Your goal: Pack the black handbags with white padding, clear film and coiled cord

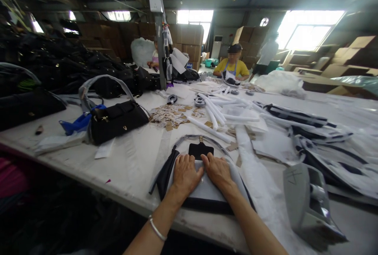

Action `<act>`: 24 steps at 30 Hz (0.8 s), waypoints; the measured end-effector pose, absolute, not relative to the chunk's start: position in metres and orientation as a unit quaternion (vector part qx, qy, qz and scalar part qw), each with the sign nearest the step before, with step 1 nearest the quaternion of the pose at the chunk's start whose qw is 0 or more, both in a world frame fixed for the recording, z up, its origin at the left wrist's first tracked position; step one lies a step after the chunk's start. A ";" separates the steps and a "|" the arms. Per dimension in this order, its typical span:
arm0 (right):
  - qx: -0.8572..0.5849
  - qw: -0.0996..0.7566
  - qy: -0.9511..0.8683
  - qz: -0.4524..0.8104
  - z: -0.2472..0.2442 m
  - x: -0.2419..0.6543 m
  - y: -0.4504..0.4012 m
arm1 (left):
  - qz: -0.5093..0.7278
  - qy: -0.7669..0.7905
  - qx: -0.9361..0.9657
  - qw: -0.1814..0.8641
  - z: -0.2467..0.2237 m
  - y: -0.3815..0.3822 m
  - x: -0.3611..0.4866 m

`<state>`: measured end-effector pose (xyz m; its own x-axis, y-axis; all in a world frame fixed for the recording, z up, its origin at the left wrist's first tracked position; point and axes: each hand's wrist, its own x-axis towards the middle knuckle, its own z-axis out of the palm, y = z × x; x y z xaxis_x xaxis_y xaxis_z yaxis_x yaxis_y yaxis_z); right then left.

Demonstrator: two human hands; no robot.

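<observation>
A black handbag [206, 204] lies in front of me at the table's near edge, with a pale translucent sheet [203, 186] over its upper face. Its wrapped handle [174, 146] arches away behind, and a black flap with a gold clasp [201, 139] stands up at the middle. My left hand [185, 174] is closed over the bag's top edge, left of the flap. On the other side my right hand [217, 170] grips the same edge, its thumb close to the flap. The fingertips of both hands are partly hidden.
To the left stands another black handbag [119, 121] beside blue material [78, 123]. Brown tags [169, 115] and white rolls [212, 109] litter the middle. A grey tape dispenser [307, 204] stands at right. Across the table sits a person in yellow [233, 66].
</observation>
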<state>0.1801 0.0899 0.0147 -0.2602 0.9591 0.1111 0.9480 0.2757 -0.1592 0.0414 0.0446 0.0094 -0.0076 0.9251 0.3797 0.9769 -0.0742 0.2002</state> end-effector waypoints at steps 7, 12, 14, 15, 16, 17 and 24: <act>-0.676 0.161 -0.718 0.047 0.002 0.178 0.098 | -0.229 -0.680 -0.695 0.048 0.007 0.046 0.042; -0.653 0.250 -0.705 0.122 -0.006 0.189 0.106 | -0.236 -0.683 -0.691 0.022 0.009 0.046 0.042; -0.621 0.309 -0.704 0.151 -0.005 0.195 0.106 | -0.243 -0.684 -0.688 0.005 0.009 0.046 0.042; -0.596 0.335 -0.711 0.167 -0.003 0.198 0.105 | -0.254 -0.684 -0.684 -0.012 0.008 0.045 0.042; -0.567 0.352 -0.722 0.184 -0.001 0.200 0.103 | -0.269 -0.685 -0.676 -0.034 0.008 0.045 0.041; -0.540 0.359 -0.735 0.200 0.001 0.202 0.101 | -0.286 -0.686 -0.667 -0.058 0.007 0.045 0.040; -0.485 0.371 -0.773 0.168 0.006 0.209 0.093 | -0.374 -0.699 -0.592 -0.143 -0.002 0.050 0.028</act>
<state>0.2087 0.0928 0.0064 -0.2529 0.8758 0.4112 0.6259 0.4722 -0.6208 0.0283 0.0503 -0.0021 -0.2577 0.9350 0.2435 0.7210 0.0183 0.6927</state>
